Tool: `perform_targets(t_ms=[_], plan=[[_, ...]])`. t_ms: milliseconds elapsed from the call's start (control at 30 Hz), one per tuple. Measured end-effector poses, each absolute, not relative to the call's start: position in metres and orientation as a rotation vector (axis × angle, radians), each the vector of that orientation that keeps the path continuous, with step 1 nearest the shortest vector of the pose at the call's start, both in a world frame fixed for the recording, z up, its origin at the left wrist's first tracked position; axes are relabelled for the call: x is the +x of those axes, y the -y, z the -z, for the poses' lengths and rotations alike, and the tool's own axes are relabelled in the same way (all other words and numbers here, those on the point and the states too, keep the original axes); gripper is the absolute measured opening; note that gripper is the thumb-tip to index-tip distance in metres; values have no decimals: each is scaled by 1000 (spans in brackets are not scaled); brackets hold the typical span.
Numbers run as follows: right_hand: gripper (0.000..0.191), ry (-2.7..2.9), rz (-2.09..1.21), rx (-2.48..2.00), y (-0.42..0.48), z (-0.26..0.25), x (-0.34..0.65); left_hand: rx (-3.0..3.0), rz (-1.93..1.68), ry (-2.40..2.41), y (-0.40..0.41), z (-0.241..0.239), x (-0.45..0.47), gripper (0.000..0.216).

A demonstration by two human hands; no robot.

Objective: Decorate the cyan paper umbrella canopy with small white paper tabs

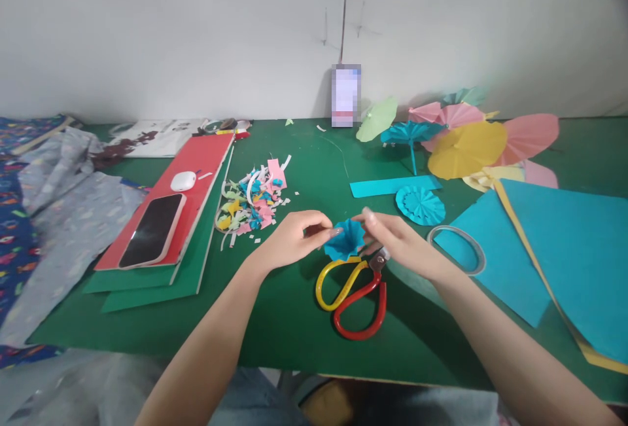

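Between my two hands is a small blue pleated paper piece [345, 243], cupped like a flower. My left hand [299, 235] pinches its left edge between thumb and fingers. On the opposite edge, my right hand [392, 237] has its thumb and fingertips closed on the same paper. Scissors [360, 331] with one yellow and one red handle lie on the table just below, their blades partly hidden under my right hand. A blue pleated paper disc [420, 205] and a blue paper strip [395, 186] lie beyond my right hand.
A tape roll [483, 262] and blue paper sheets [583, 249] lie at right. Paper umbrellas [468, 150] stand behind them. Paper scraps [255, 198] are piled left of centre. A phone [153, 230] and white case [183, 181] rest on the red board [206, 158]. Another phone [346, 95] leans on the wall.
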State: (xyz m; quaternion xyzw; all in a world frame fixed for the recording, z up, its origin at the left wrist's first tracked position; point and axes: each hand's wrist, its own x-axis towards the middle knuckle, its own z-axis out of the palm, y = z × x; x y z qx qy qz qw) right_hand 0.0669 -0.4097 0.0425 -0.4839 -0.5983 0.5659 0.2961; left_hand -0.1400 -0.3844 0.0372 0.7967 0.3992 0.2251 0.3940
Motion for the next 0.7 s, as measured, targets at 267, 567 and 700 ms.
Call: perform_targets(t_ms=[267, 567, 700], plan=[[18, 1555, -1588, -1315, 409, -30, 61, 2007, -525, -1131, 380, -32, -140, 25], [19, 1401, -1571, -1376, 399, -20, 64, 1930, -437, -1153, 371, -24, -152, 19], [23, 1375, -1524, -1387, 395, -15, 67, 1887, -412, -1135, 366, -18, -157, 20]])
